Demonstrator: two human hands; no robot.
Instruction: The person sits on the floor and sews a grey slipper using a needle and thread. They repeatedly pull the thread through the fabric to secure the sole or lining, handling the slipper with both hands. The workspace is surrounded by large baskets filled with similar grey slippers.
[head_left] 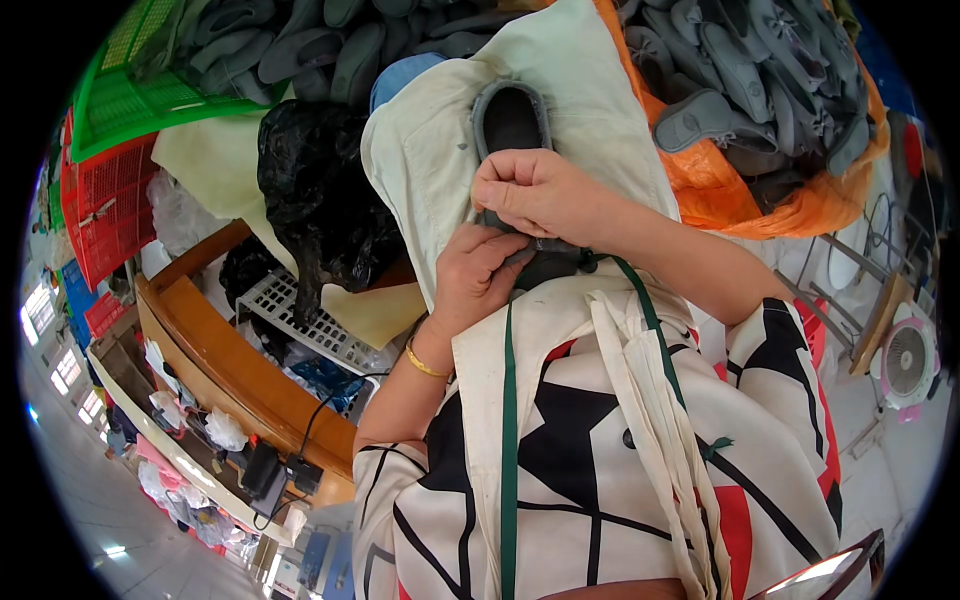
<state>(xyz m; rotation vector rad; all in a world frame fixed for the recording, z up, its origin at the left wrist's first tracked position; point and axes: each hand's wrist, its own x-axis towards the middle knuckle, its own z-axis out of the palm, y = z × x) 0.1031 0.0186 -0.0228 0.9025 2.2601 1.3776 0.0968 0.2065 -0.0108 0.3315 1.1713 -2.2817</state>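
A grey slip-on shoe (482, 110) with a dark insole lies on the cream cloth (600, 120) over my lap, its opening pointing away from me. My left hand (472, 272) is closed on the near end of the shoe, fingertips pressed against it. Just beyond it, my right hand (545, 195) crosses over the shoe's middle with fingers curled into a pinch. Whatever is in that pinch is too small or hidden to make out. Both hands cover most of the shoe's front part.
Many grey shoes fill a green basket (120, 90) at far left and an orange sack (700, 185) at far right. A black plastic bag (320, 190) lies left of my lap, above a white crate (300, 310) and a wooden tabletop (230, 370). A fan (908, 360) stands right.
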